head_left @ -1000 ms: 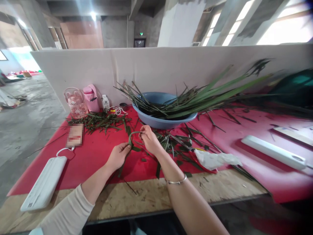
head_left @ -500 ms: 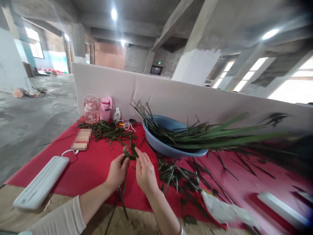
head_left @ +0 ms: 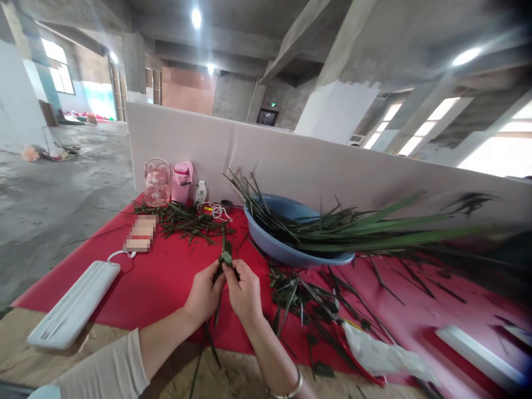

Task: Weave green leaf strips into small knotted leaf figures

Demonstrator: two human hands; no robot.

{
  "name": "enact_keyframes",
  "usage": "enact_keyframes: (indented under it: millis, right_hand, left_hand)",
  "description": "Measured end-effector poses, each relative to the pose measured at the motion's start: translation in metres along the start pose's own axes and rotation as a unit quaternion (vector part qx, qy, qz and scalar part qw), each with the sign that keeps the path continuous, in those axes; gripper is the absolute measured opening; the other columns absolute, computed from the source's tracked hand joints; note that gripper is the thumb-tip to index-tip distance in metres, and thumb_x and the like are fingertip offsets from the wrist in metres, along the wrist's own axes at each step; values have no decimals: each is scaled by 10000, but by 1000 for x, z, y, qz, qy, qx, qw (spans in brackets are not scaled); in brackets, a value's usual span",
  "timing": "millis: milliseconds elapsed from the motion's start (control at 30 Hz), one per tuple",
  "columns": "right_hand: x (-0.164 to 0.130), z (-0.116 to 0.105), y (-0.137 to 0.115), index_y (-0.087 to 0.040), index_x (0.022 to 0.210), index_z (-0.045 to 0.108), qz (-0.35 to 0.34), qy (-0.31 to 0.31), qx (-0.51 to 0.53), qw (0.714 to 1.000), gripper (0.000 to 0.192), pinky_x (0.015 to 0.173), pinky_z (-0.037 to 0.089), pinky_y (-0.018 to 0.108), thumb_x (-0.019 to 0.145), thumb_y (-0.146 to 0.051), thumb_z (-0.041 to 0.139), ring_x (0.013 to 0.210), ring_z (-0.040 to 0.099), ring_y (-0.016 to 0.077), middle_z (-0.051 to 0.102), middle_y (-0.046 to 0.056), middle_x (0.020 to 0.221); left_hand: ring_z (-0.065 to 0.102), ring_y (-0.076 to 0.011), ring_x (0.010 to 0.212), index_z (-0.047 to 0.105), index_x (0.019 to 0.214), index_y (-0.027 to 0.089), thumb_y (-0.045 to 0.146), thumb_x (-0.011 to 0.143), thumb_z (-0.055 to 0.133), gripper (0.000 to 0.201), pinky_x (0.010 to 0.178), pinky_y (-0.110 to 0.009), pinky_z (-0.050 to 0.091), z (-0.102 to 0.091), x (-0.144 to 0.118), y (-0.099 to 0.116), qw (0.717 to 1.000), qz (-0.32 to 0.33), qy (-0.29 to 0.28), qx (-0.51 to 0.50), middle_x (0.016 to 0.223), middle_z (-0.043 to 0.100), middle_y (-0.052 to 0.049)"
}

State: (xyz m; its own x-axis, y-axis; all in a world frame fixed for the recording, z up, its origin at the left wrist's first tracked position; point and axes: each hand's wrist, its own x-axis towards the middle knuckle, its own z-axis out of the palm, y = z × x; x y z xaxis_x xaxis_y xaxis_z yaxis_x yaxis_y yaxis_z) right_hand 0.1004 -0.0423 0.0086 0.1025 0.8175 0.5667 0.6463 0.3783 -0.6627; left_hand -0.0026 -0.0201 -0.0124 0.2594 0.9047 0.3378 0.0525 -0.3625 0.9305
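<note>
Both hands have drawn together since half a second ago, when a small gap lay between them, and the right hand (head_left: 245, 291) has slid left until its fingertips meet those of the left hand (head_left: 204, 293). The fingers (head_left: 216, 277) of both hands are pinched on a folded green leaf strip (head_left: 225, 257), which pokes up just above the fingertips, while its loose ends (head_left: 210, 338) trail down below the wrists onto the bare wood edge of the bench (head_left: 233, 382). Beyond the fingers and to their right stands a blue basin (head_left: 286, 250) holding a sheaf of long green leaves (head_left: 374, 233), whose tips fan out past the rim on both sides. Just right of the fingers a litter of cut leaf scraps (head_left: 299, 299) lies on the red cloth (head_left: 158, 282), and farther right a crumpled white wrapper (head_left: 382, 357). Beyond the fingers to the left lies another heap of trimmed leaves (head_left: 183, 220), and behind it, against the white partition (head_left: 291, 160), stand a clear jug (head_left: 157, 182), a pink bottle (head_left: 182, 183) and a small white bottle (head_left: 200, 192); I cannot tell what any of them holds. Well left of the fingers a flat white device (head_left: 75, 310) rests at the cloth's edge.
</note>
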Motion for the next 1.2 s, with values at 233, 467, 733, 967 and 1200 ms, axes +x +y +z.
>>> enact_keyframes:
  millis: [233, 467, 733, 967, 1200]
  right_hand:
    - [0, 0, 7, -137, 1231, 342, 66, 34, 55, 996, 437, 540, 439, 218, 822, -259, 434, 546, 533, 117, 568, -15, 630]
    - [0, 3, 13, -167, 1089, 528, 57, 55, 11, 997, 309, 635, 487, 259, 825, -281, 415, 717, 612, 158, 647, 81, 896]
    - [2, 2, 6, -158, 1083, 558, 102, 46, -80, 990, 334, 773, 475, 314, 843, -303, 375, 902, 608, 200, 651, 94, 985]
    - [1, -5, -3, -202, 1070, 576, 40, -27, -202, 978, 342, 609, 489, 289, 866, -316, 326, 768, 647, 214, 677, 90, 910]
    - [-7, 7, -4, -108, 1144, 408, 22, -56, -194, 979, 338, 520, 420, 256, 857, -270, 333, 661, 636, 208, 669, 89, 786]
  left_hand:
    - [597, -177, 774, 598, 1020, 173, 270, 782, 453, 295, 710, -264, 454, 1, -1, 6, 998, 32, -51, -9, 876, 667, -55]
    - [593, -188, 753, 613, 1005, 175, 255, 771, 461, 291, 687, -264, 455, 1, 1, 3, 998, 21, -58, -24, 821, 673, -51]
    - [572, -160, 710, 593, 1016, 161, 242, 744, 492, 301, 671, -248, 442, 3, -1, -2, 999, -14, -21, -22, 713, 633, -30]
    - [512, -90, 563, 319, 1297, 170, 229, 737, 514, 595, 592, -207, 425, 7, 2, -15, 992, -61, 22, -111, 607, 550, 37]
    - [544, -170, 992, 507, 1146, 159, 287, 747, 521, 419, 877, -289, 390, -3, 18, -21, 973, -101, 94, -187, 1063, 614, -73]
